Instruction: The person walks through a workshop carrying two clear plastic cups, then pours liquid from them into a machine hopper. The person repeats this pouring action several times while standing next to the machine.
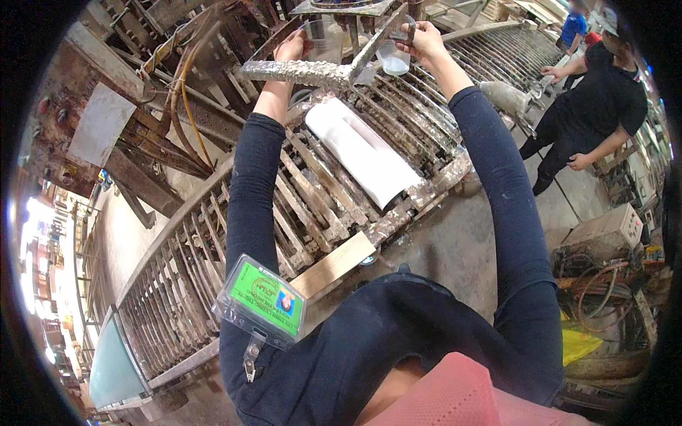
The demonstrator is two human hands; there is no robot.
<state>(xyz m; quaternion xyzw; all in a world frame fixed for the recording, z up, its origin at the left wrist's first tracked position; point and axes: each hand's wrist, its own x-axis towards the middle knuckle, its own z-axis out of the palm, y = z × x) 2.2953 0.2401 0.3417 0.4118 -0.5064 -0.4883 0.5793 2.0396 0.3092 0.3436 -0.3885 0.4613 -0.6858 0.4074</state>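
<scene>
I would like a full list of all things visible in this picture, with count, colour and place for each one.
clear plastic cup: one, transparent, top centre, held by the left hand
second plastic cup: one, clear with pale liquid, top centre, at the right hand
white roll: one, white, lying on the rack
slatted rack: one, crusted grey-brown, centre to lower left
wooden plank: one, light brown, at the rack's near edge
badge holder: one, green card, on the person's chest
co-worker: one, black clothes, upper right
left hand: one, bare, dark sleeve
right hand: one, bare, dark sleeve
</scene>
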